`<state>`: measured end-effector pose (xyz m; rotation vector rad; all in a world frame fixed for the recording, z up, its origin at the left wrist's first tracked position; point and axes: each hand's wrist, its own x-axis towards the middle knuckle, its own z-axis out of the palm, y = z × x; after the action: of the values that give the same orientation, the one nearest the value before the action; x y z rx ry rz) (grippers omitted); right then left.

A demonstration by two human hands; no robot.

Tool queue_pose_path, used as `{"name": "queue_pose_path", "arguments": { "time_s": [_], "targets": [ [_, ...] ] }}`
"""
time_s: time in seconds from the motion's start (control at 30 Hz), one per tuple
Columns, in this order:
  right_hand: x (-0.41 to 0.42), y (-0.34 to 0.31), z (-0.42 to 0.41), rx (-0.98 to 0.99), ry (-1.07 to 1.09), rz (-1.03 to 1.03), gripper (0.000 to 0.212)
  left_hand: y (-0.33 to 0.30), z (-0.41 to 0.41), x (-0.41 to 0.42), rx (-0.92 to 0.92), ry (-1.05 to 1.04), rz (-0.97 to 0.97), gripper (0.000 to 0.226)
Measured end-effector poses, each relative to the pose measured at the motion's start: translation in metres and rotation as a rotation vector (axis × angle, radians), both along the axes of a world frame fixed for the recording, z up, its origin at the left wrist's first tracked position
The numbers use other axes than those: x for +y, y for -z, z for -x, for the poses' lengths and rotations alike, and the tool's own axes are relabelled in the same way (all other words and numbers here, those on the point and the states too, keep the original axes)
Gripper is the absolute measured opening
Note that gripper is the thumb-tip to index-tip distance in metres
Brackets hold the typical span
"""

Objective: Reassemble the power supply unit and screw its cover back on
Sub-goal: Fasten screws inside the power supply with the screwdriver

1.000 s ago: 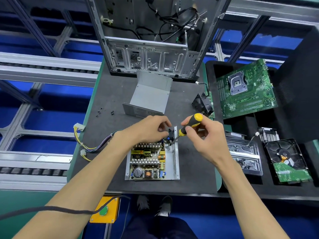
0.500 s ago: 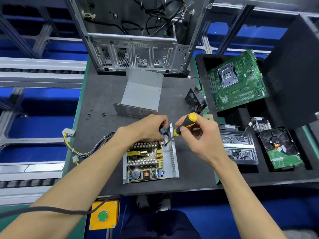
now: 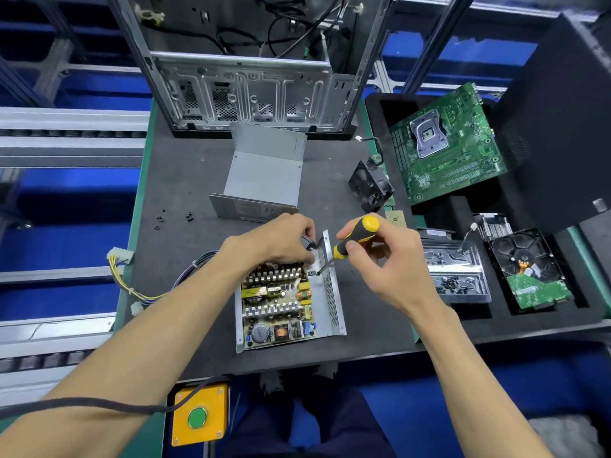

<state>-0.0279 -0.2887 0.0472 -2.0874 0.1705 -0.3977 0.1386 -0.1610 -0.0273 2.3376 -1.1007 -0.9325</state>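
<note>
The open power supply base (image 3: 330, 302) lies on the dark mat, its circuit board (image 3: 277, 305) exposed. My right hand (image 3: 386, 259) grips a yellow and black screwdriver (image 3: 355, 238), tip down at the base's far inner corner. My left hand (image 3: 281, 241) rests over the board's far end and pinches a small black part (image 3: 309, 242) beside the metal wall. The grey cover (image 3: 264, 173) lies apart behind the base, inner side up. A black fan (image 3: 372, 185) sits to its right. Loose black screws (image 3: 162, 219) lie on the mat at the left.
An empty computer case (image 3: 244, 87) stands at the mat's far edge. On the right, a black foam tray holds a motherboard (image 3: 446, 143), a hard drive (image 3: 529, 269) and a clear screw tray (image 3: 456, 272). The supply's cable bundle (image 3: 132, 282) trails left. A yellow button box (image 3: 200, 414) sits below.
The view has drifted slightly. The screwdriver tip has dropped lower into the base's far corner, and both hands stay at that corner.
</note>
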Motion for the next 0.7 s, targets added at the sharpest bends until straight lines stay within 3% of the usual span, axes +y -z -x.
{"name": "queue_pose_path", "arguments": {
  "time_s": [0.3, 0.7],
  "targets": [
    [-0.0013, 0.0027, -0.0058, 0.023, -0.029, 0.033, 0.010, -0.0047, -0.0030, -0.0045, -0.031, -0.006, -0.038, 0.007],
    [-0.0032, 0.0054, -0.0066, 0.009, -0.055, 0.042, 0.010, -0.0043, 0.0050, -0.0049, -0.054, -0.010, -0.022, 0.016]
  ]
}}
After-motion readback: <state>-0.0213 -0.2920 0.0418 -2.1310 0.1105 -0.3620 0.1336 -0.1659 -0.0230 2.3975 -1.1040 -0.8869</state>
